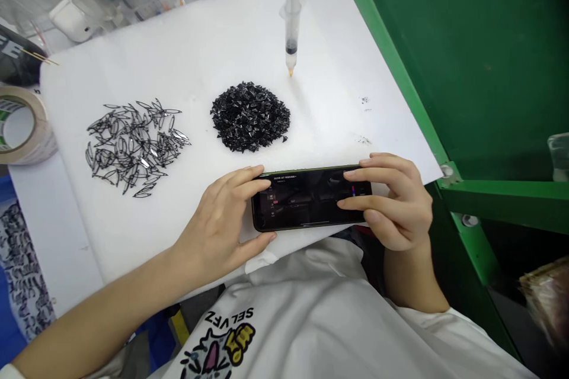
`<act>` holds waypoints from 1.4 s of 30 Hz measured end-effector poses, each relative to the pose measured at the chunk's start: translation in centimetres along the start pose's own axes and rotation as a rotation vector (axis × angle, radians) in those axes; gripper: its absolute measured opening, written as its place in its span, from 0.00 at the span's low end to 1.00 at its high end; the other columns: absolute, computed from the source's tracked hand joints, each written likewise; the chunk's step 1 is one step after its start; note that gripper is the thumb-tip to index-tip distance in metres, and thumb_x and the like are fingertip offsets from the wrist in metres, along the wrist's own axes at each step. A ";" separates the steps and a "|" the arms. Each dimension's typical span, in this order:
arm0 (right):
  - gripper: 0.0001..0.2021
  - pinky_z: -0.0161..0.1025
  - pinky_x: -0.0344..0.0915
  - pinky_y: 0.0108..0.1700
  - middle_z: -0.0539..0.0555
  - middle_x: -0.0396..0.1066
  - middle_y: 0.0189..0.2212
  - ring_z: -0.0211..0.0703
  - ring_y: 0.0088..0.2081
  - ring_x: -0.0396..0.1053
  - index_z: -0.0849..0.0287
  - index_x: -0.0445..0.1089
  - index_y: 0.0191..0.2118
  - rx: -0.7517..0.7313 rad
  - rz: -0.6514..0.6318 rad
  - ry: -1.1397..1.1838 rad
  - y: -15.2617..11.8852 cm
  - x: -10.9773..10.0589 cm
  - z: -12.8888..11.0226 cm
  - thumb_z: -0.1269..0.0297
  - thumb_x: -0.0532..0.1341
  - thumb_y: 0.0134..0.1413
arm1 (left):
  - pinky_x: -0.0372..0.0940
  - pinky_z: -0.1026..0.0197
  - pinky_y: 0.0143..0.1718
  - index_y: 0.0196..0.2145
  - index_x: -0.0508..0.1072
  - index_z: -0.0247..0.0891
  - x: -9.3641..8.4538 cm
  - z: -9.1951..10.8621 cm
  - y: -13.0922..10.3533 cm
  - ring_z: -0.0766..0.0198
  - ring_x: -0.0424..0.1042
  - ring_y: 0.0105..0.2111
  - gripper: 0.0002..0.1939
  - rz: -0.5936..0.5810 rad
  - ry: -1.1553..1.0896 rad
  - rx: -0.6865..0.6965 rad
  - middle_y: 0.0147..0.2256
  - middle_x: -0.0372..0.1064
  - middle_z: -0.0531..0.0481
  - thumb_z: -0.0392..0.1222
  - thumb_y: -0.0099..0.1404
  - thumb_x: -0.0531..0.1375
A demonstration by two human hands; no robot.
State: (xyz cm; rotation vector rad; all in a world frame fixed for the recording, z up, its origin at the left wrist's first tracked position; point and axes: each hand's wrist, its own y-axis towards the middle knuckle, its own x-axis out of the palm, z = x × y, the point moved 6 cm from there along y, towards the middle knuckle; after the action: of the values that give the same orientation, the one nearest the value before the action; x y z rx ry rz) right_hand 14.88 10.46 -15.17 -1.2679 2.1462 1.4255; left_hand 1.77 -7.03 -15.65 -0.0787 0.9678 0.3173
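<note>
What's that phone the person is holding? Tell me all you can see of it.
The phone is a dark slab with a glossy screen, held sideways and nearly flat over the near edge of the white sheet. The screen is lit, showing a dim picture with small red marks, too blurred to read. The left hand grips its left end; the right hand holds its right end, fingers lying across the screen.

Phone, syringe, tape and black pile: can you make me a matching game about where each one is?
Things:
1. phone
2. syringe
3. tape roll
4. black pile

Places:
A. far left edge
B. middle of the white sheet
C. held in both hands
D. standing tip-down behind the pile

Pairs: 1-C, 2-D, 3-A, 4-B. The left hand and right hand hold the phone.
</note>
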 end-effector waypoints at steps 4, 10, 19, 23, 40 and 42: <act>0.14 0.56 0.65 0.47 0.54 0.71 0.42 0.52 0.47 0.65 0.51 0.74 0.30 -0.087 -0.134 0.001 0.4 0.6 -0.5 0.64 0.51 0.54 | 0.58 0.45 0.54 0.46 0.59 0.38 -0.3 0.2 0.0 0.51 0.55 0.56 0.18 0.004 0.004 0.016 0.57 0.54 0.37 0.41 0.60 0.60; 0.16 0.52 0.67 0.43 0.52 0.72 0.38 0.50 0.43 0.68 0.47 0.74 0.33 0.033 0.105 0.080 -0.9 -0.3 0.8 0.61 0.49 0.58 | 0.58 0.46 0.53 0.36 0.68 0.41 -0.5 0.3 0.0 0.51 0.55 0.56 0.05 -0.022 -0.023 0.022 0.57 0.53 0.41 0.39 0.60 0.60; 0.15 0.51 0.68 0.41 0.51 0.73 0.37 0.50 0.41 0.68 0.46 0.75 0.36 0.040 0.153 0.108 -1.1 -0.2 1.0 0.62 0.50 0.58 | 0.59 0.45 0.52 0.37 0.69 0.44 -0.6 0.0 0.1 0.51 0.55 0.56 0.07 -0.021 -0.048 0.004 0.57 0.53 0.45 0.40 0.60 0.61; 0.14 0.50 0.69 0.40 0.52 0.73 0.35 0.49 0.40 0.69 0.48 0.75 0.34 0.058 0.202 0.122 -1.3 -0.4 1.1 0.62 0.51 0.57 | 0.59 0.46 0.53 0.42 0.64 0.41 -0.6 -0.2 0.2 0.52 0.57 0.55 0.16 -0.011 -0.061 -0.033 0.56 0.57 0.43 0.42 0.58 0.63; 0.15 0.49 0.69 0.39 0.52 0.74 0.29 0.48 0.35 0.70 0.51 0.75 0.29 0.187 0.250 0.131 -1.3 -0.6 1.2 0.64 0.51 0.57 | 0.60 0.47 0.53 0.47 0.58 0.41 -0.3 -0.5 0.0 0.53 0.58 0.55 0.23 -0.004 -0.047 -0.075 0.56 0.58 0.43 0.45 0.57 0.63; 0.14 0.48 0.69 0.38 0.53 0.74 0.28 0.48 0.34 0.70 0.52 0.74 0.28 0.180 0.267 0.132 -1.3 -0.6 1.2 0.65 0.52 0.57 | 0.60 0.48 0.53 0.48 0.58 0.41 -0.3 -0.5 0.0 0.53 0.58 0.55 0.24 -0.001 -0.050 -0.073 0.56 0.57 0.43 0.45 0.57 0.63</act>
State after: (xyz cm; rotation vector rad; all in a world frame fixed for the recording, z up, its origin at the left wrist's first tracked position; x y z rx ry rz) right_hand 15.95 11.60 -16.20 -1.0696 2.5475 1.2350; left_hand 1.26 -7.18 -15.67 -0.1367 0.9064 0.3523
